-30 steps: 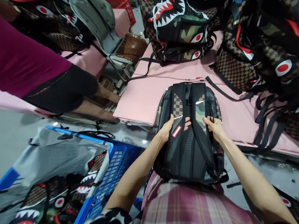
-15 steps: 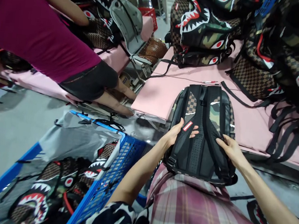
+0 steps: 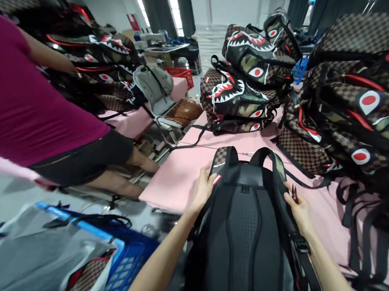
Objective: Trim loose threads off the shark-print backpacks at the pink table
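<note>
A black backpack (image 3: pixel 240 243) stands before me with its padded back panel facing me. Its two shoulder straps rise and arch forward at the top, showing checkered and camouflage patches. My left hand (image 3: pixel 202 190) is closed on the left shoulder strap (image 3: pixel 221 160), beside a small red label (image 3: pixel 216 179). At the other side, my right hand (image 3: pixel 299 209) grips the edge of the right shoulder strap (image 3: pixel 278 173). A small dark pointed tool (image 3: pixel 294 193) shows between its fingers; its kind is unclear. The bag's front is hidden.
Shark-mouth backpacks (image 3: pixel 245 86) are stacked on the pink table (image 3: pixel 173 175), with another pile (image 3: pixel 361 107) to the right. A blue crate (image 3: pixel 126 263) lined with plastic stands lower left. A person in a purple shirt (image 3: pixel 42 106) stands on the left, near a grey chair (image 3: pixel 155 90).
My view has tilted up. The shoulder straps, flat against the back panel before, now stand up and away from it. Both hands have shifted up to the straps' outer edges.
</note>
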`<control>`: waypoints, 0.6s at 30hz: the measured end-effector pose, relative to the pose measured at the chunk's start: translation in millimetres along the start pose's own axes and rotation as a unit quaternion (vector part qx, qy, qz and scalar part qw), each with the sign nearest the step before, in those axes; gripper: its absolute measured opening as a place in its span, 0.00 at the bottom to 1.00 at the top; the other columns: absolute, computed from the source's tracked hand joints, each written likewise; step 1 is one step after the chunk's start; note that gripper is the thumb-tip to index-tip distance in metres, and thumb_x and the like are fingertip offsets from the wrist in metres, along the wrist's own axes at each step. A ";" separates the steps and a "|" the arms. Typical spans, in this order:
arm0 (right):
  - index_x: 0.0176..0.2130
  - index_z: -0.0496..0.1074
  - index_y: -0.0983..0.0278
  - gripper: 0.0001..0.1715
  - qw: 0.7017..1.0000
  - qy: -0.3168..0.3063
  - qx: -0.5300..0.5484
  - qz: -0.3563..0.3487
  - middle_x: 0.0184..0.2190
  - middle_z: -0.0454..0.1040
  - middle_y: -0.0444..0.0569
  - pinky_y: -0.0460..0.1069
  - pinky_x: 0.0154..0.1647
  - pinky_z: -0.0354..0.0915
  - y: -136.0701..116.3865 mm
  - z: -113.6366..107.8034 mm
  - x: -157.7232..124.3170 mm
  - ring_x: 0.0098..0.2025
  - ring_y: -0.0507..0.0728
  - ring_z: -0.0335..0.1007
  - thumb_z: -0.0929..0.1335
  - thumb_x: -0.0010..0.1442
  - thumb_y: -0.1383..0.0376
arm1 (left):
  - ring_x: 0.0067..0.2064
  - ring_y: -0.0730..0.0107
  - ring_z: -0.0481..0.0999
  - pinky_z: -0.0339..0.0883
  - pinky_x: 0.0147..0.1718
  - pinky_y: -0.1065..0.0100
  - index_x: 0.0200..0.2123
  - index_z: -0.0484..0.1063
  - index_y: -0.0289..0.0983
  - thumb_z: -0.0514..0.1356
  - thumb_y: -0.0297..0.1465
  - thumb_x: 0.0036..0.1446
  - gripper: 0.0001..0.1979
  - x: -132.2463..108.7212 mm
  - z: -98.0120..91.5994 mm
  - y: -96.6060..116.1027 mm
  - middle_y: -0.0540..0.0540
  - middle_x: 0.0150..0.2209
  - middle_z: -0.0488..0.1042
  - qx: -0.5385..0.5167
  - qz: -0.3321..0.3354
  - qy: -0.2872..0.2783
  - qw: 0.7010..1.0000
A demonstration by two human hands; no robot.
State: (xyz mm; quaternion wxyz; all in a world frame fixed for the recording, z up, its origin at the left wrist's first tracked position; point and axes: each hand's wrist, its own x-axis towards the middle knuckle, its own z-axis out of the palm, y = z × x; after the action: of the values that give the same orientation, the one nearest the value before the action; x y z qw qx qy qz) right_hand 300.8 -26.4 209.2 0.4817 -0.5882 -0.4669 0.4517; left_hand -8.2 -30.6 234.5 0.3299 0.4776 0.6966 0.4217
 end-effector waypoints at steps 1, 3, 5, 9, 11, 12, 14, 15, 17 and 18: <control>0.50 0.71 0.62 0.29 1.000 0.000 -0.024 -0.014 0.52 0.70 0.47 0.56 0.59 0.56 6.2 0.0 5.6 0.57 0.60 0.61 0.69 0.49 0.55 | 0.45 0.61 0.72 0.64 0.44 0.63 0.55 0.60 0.38 0.53 0.34 0.57 0.22 4.8 3.5 -4.7 0.43 0.43 0.71 0.055 0.025 0.032 0.998; 0.50 0.70 0.61 0.27 0.995 -0.015 -0.094 -0.029 0.51 0.71 0.48 0.56 0.57 0.59 13.3 -1.3 12.4 0.55 0.61 0.64 0.68 0.52 0.55 | 0.47 0.60 0.71 0.63 0.46 0.62 0.57 0.60 0.41 0.49 0.31 0.59 0.21 11.6 9.1 -13.7 0.41 0.48 0.68 0.165 0.060 0.055 0.983; 0.52 0.69 0.58 0.27 0.975 -0.021 -0.216 -0.040 0.49 0.73 0.48 0.57 0.50 0.65 14.4 -3.5 14.1 0.51 0.63 0.68 0.66 0.54 0.54 | 0.44 0.61 0.72 0.65 0.44 0.62 0.57 0.62 0.43 0.45 0.29 0.61 0.22 16.6 11.6 -20.0 0.41 0.50 0.65 0.235 0.052 0.032 0.970; 0.56 0.64 0.52 0.29 0.884 -0.028 -0.462 -0.072 0.34 0.78 0.49 0.54 0.29 0.66 7.0 -2.4 7.0 0.33 0.64 0.75 0.62 0.57 0.49 | 0.48 0.59 0.71 0.65 0.46 0.60 0.57 0.62 0.42 0.44 0.33 0.62 0.21 26.3 8.6 -16.9 0.40 0.54 0.63 0.302 0.071 0.005 0.951; 0.57 0.63 0.53 0.33 0.842 -0.032 -0.528 -0.102 0.32 0.78 0.49 0.52 0.24 0.62 2.1 3.3 1.3 0.28 0.63 0.74 0.63 0.56 0.46 | 0.54 0.53 0.65 0.61 0.51 0.56 0.55 0.64 0.37 0.47 0.38 0.61 0.22 33.0 6.7 -8.0 0.37 0.57 0.61 0.329 0.111 0.008 0.938; 0.58 0.62 0.54 0.35 0.823 -0.026 -0.556 -0.117 0.35 0.77 0.50 0.51 0.22 0.61 -0.2 7.0 -1.0 0.27 0.62 0.73 0.64 0.54 0.45 | 0.57 0.50 0.62 0.59 0.53 0.53 0.55 0.64 0.35 0.49 0.40 0.60 0.23 37.4 6.5 -2.6 0.36 0.59 0.59 0.343 0.127 0.014 0.930; 0.59 0.61 0.56 0.38 0.795 -0.016 -0.592 -0.133 0.44 0.74 0.54 0.51 0.20 0.59 -4.3 13.8 -3.0 0.25 0.60 0.72 0.65 0.52 0.45 | 0.59 0.45 0.58 0.54 0.55 0.48 0.54 0.63 0.33 0.53 0.38 0.58 0.23 49.4 8.1 8.9 0.35 0.61 0.56 0.363 0.148 0.029 0.920; 0.59 0.61 0.57 0.38 0.792 -0.014 -0.595 -0.134 0.48 0.72 0.55 0.51 0.20 0.59 -6.1 16.0 -2.0 0.24 0.59 0.72 0.65 0.52 0.47 | 0.60 0.45 0.56 0.51 0.56 0.46 0.55 0.62 0.34 0.54 0.35 0.57 0.22 57.2 10.6 15.1 0.35 0.62 0.55 0.360 0.160 0.033 0.919; 0.58 0.61 0.58 0.36 0.822 -0.023 -0.555 -0.125 0.50 0.70 0.55 0.52 0.23 0.63 -10.4 15.9 3.8 0.27 0.60 0.72 0.65 0.53 0.51 | 0.63 0.48 0.51 0.42 0.59 0.44 0.55 0.62 0.36 0.53 0.29 0.57 0.21 76.5 21.0 28.8 0.37 0.63 0.54 0.315 0.197 0.033 0.928; 0.58 0.62 0.59 0.35 0.853 -0.031 -0.507 -0.118 0.50 0.71 0.54 0.53 0.27 0.65 -13.3 13.4 8.3 0.30 0.61 0.73 0.65 0.52 0.53 | 0.64 0.51 0.49 0.38 0.60 0.46 0.55 0.62 0.37 0.53 0.28 0.57 0.21 87.7 29.6 36.7 0.38 0.63 0.54 0.270 0.223 0.022 0.936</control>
State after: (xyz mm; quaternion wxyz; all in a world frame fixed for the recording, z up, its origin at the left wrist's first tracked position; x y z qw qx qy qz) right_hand 287.5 -14.9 220.0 0.1515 -0.6772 -0.7115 0.1105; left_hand 2.9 67.1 250.0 0.0706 0.6823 0.6670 0.2908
